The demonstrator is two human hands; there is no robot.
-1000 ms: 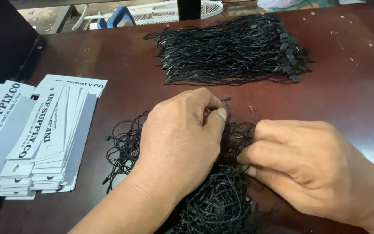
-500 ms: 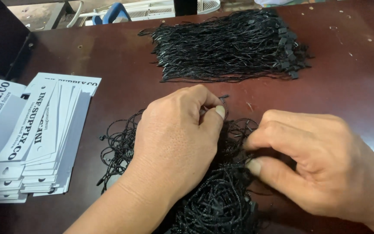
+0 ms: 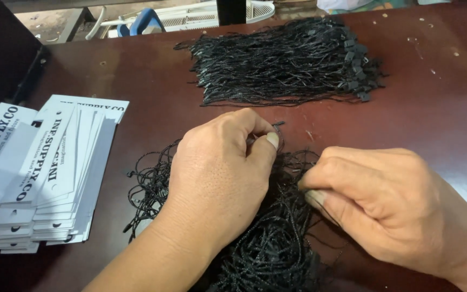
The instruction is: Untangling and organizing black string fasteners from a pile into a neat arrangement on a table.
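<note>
Right hand (image 3: 385,208) edged leftward; both hands pinching tangled black strings (image 3: 268,243)

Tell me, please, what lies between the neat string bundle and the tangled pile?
In the head view, only bare table separates the bundle from the pile.

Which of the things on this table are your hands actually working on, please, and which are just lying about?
In hand:
- left hand pinching a black string
- right hand pulling at the tangled string pile

Lying about:
- neat bundle of black strings at the far side
- stack of white card tags to the left
- white fan grille beyond the brown table
</note>
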